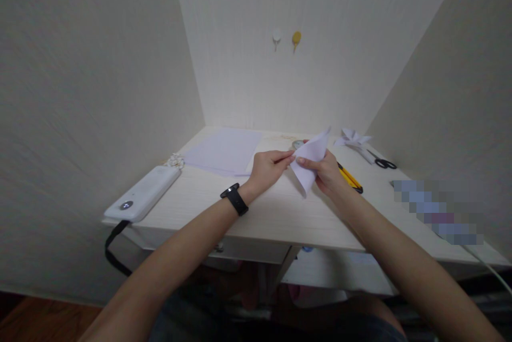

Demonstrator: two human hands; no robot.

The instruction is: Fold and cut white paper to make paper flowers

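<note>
Above the middle of the desk, a folded sheet of white paper (314,151) is held up between both hands, one corner pointing up and another down. My right hand (327,170) grips it from the right, thumb lying across its face and fingers behind, mostly hidden. My left hand (271,167), below a black wristwatch (236,198), pinches the paper's left edge between thumb and fingertips. Partly behind the paper is a small round object (298,144), perhaps a roll of tape. A yellow and black utility knife (350,177) lies just beyond my right wrist.
Flat paper sheets (224,151) lie at the back left, near a white power bank (144,195) with a black strap. At the right are a folded paper pinwheel shape (352,138), black-handled scissors (384,163) and a blurred-out object (436,214). Walls enclose the desk on three sides.
</note>
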